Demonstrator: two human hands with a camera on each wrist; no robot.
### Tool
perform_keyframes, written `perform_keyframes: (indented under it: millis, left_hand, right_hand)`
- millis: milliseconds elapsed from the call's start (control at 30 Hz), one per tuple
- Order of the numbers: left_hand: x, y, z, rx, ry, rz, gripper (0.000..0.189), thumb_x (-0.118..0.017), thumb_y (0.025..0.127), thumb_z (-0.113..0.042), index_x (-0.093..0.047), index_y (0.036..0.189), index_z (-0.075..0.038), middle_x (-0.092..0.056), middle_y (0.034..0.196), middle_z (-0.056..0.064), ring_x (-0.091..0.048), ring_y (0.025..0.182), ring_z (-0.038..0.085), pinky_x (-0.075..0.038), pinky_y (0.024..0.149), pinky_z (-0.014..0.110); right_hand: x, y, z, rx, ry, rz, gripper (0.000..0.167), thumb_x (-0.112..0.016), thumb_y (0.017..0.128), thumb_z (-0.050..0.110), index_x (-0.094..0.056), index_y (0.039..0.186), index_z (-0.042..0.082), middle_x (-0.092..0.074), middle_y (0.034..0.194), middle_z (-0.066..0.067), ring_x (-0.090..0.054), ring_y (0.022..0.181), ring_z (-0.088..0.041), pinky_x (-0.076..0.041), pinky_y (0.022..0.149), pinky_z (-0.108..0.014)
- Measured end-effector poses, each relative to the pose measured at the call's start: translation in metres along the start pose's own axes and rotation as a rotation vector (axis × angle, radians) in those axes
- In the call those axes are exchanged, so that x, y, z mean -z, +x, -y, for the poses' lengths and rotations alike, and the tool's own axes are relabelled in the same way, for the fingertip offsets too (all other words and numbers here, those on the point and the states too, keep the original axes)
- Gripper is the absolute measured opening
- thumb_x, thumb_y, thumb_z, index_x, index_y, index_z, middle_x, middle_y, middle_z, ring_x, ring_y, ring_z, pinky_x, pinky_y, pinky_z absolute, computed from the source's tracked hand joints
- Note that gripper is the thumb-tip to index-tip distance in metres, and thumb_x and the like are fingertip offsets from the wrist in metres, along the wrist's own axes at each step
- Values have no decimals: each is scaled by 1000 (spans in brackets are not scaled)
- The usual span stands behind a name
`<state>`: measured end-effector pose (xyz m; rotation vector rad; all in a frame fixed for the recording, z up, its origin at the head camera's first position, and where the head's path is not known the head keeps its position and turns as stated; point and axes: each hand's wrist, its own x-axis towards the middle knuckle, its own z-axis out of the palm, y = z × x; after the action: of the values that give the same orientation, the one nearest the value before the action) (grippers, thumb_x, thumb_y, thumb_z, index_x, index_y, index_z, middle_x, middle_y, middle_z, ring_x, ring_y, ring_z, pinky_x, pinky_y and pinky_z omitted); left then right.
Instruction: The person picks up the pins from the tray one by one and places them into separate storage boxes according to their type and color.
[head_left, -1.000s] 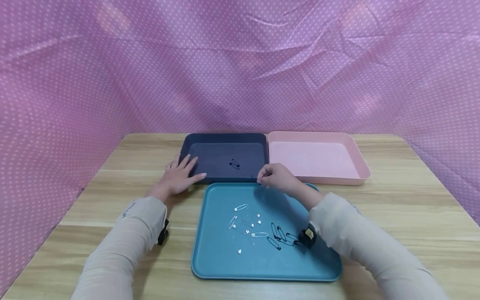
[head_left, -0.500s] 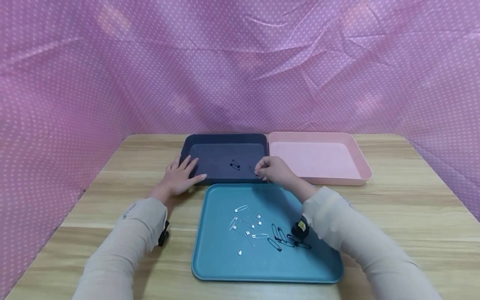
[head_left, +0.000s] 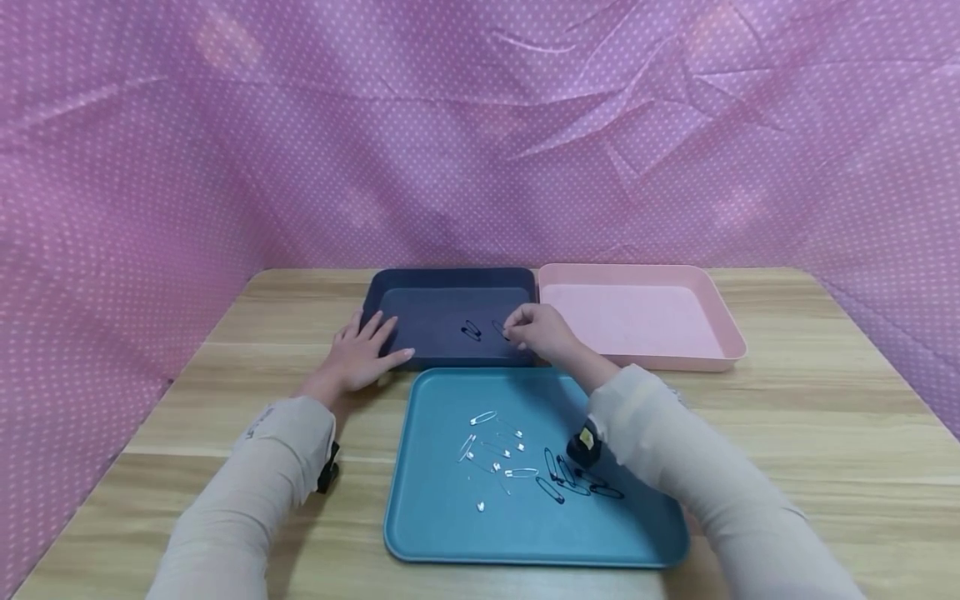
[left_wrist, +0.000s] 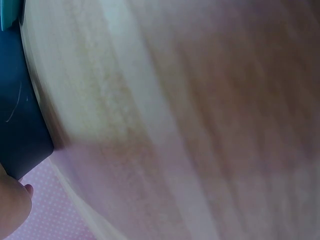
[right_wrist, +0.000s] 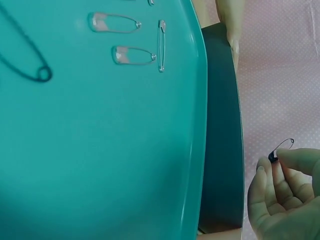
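One oval wire pin (right_wrist: 273, 156) juts from the right grip (head_left: 540, 330).

Soft light is filling the head view, and the right arm (head_left: 705, 467) is shading the blue tray (head_left: 536, 533). The wrist views are showing blur on the table (left_wrist: 165, 115) and one black pin (right_wrist: 45, 74).

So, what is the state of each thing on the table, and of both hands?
Navy tray: upright, two black pins inside
Pink tray: upright, beside the navy tray
Blue tray: lying flat, loaded
Silver pins: scattered on the blue tray
Black pin cluster: overlapping, on the blue tray
Right hand: pinching one black pin
Left hand: fingers spread
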<state>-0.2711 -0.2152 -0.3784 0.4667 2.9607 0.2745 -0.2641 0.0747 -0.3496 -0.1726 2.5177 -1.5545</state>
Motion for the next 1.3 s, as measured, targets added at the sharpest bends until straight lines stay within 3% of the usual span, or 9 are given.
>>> perform_keyframes:
  millis: [467,733,1300]
  left_hand:
    - [0,-1,1,6,5,2,84,-20,78,-70,-13,139,-12,-6,142,17,10,126,38,-2,95,56]
    - [2,-2,1,8,-3,11,84,-21,78,-70,-12,140,-13,-5,143,15,10,126,37,-1,95,55]
    - [1,-1,0,5,3,9,83,-21,79,-69,-12,140,-13,-6,142,16,10,126,37,-1,96,55]
  right_hand:
    - [-8,15,2,-9,2,-18,7,-53,84,5,-58,86,0,-57,88,-11,-55,81,-29,-43,73,-37]
    - [-12,26,0,-7,1,-18,8,-53,84,5,-59,86,0,-58,87,-11,-54,72,-21,-44,72,-37]
    - [-23,44,-2,-12,-3,-19,8,-53,82,1,-60,85,-3,-58,81,-12,-55,68,-20,-47,66,-33]
